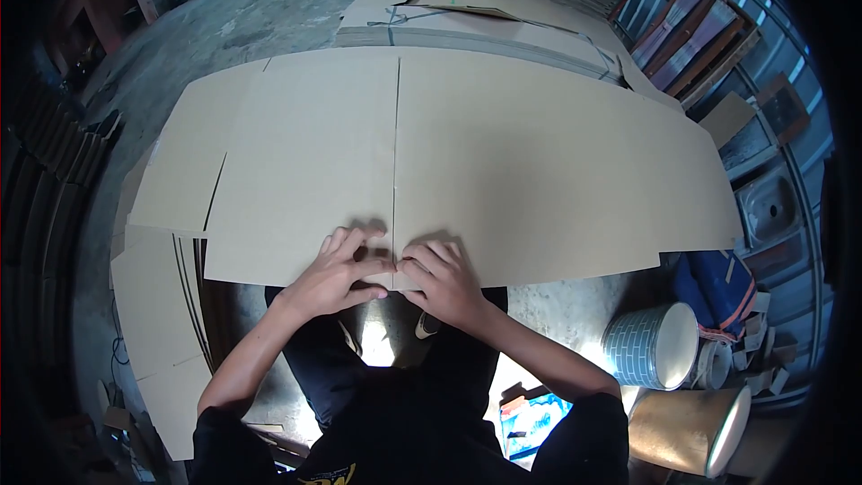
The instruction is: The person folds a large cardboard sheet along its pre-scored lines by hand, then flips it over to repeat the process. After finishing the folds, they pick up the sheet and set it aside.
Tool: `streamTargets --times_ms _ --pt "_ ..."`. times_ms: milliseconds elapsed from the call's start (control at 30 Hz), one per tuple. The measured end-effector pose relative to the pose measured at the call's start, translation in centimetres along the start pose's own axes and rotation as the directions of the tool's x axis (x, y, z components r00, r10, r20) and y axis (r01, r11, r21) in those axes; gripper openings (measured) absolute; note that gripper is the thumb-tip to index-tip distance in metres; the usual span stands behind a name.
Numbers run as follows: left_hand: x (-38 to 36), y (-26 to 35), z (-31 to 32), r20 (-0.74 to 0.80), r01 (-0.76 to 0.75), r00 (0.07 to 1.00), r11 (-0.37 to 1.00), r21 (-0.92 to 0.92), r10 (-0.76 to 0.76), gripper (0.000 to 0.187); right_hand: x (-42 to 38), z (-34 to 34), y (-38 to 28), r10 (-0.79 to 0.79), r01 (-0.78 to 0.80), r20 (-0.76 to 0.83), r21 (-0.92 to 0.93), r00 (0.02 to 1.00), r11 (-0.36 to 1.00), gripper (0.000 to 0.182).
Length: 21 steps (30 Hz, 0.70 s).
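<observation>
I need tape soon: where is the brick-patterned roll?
In the head view, the brick-patterned roll lies low on the right, on the floor, under the cardboard sheet's right corner.

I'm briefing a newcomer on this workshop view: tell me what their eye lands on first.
The big flat cardboard sheet fills the middle. At its near edge, the left hand and right hand press side by side at its centre seam. Bundled cardboard stacks lie behind, and rolls sit lower right.
</observation>
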<state>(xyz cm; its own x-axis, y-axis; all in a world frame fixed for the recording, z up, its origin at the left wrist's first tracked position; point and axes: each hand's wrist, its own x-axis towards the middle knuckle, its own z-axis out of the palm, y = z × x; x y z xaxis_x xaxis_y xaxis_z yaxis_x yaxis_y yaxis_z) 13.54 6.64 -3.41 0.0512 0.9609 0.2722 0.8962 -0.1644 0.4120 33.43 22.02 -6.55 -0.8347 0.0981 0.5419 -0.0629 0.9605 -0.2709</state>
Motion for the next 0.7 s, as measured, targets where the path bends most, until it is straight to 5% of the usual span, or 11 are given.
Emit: streamTargets --times_ms 233,400,567,633,700 --pt "3.0 0.2 -1.9 0.242 -0.110 0.966 0.992 0.054 0.094 0.040 0.3 -0.5 -0.2 0.016 -0.017 0.014 0.064 1.000 0.998 0.043" --pt "3.5 1.7 -6.4 0.200 -0.169 0.967 0.985 0.037 0.158 0.036 0.2 -0.6 0.1 0.005 -0.007 0.026 0.076 1.000 0.997 0.042" --pt "0.4 3.3 -13.1 -0.283 -0.153 0.943 0.984 0.093 0.173 0.034 -0.1 -0.5 -0.1 0.038 -0.041 0.035 0.097 0.999 0.994 0.039" --pt "-2.6 3.5 -15.9 -0.554 -0.027 0.828 0.993 0.118 0.089 0.028 0.1 -0.7 0.0 0.032 -0.035 0.033 0.093 0.999 0.995 0.038" --pt "-6.3 2.5 -17.3 -0.790 0.090 0.613 0.991 0.095 0.020 0.020 0.2 -0.6 0.1 0.027 -0.030 0.031 0.102 0.999 0.994 0.038"
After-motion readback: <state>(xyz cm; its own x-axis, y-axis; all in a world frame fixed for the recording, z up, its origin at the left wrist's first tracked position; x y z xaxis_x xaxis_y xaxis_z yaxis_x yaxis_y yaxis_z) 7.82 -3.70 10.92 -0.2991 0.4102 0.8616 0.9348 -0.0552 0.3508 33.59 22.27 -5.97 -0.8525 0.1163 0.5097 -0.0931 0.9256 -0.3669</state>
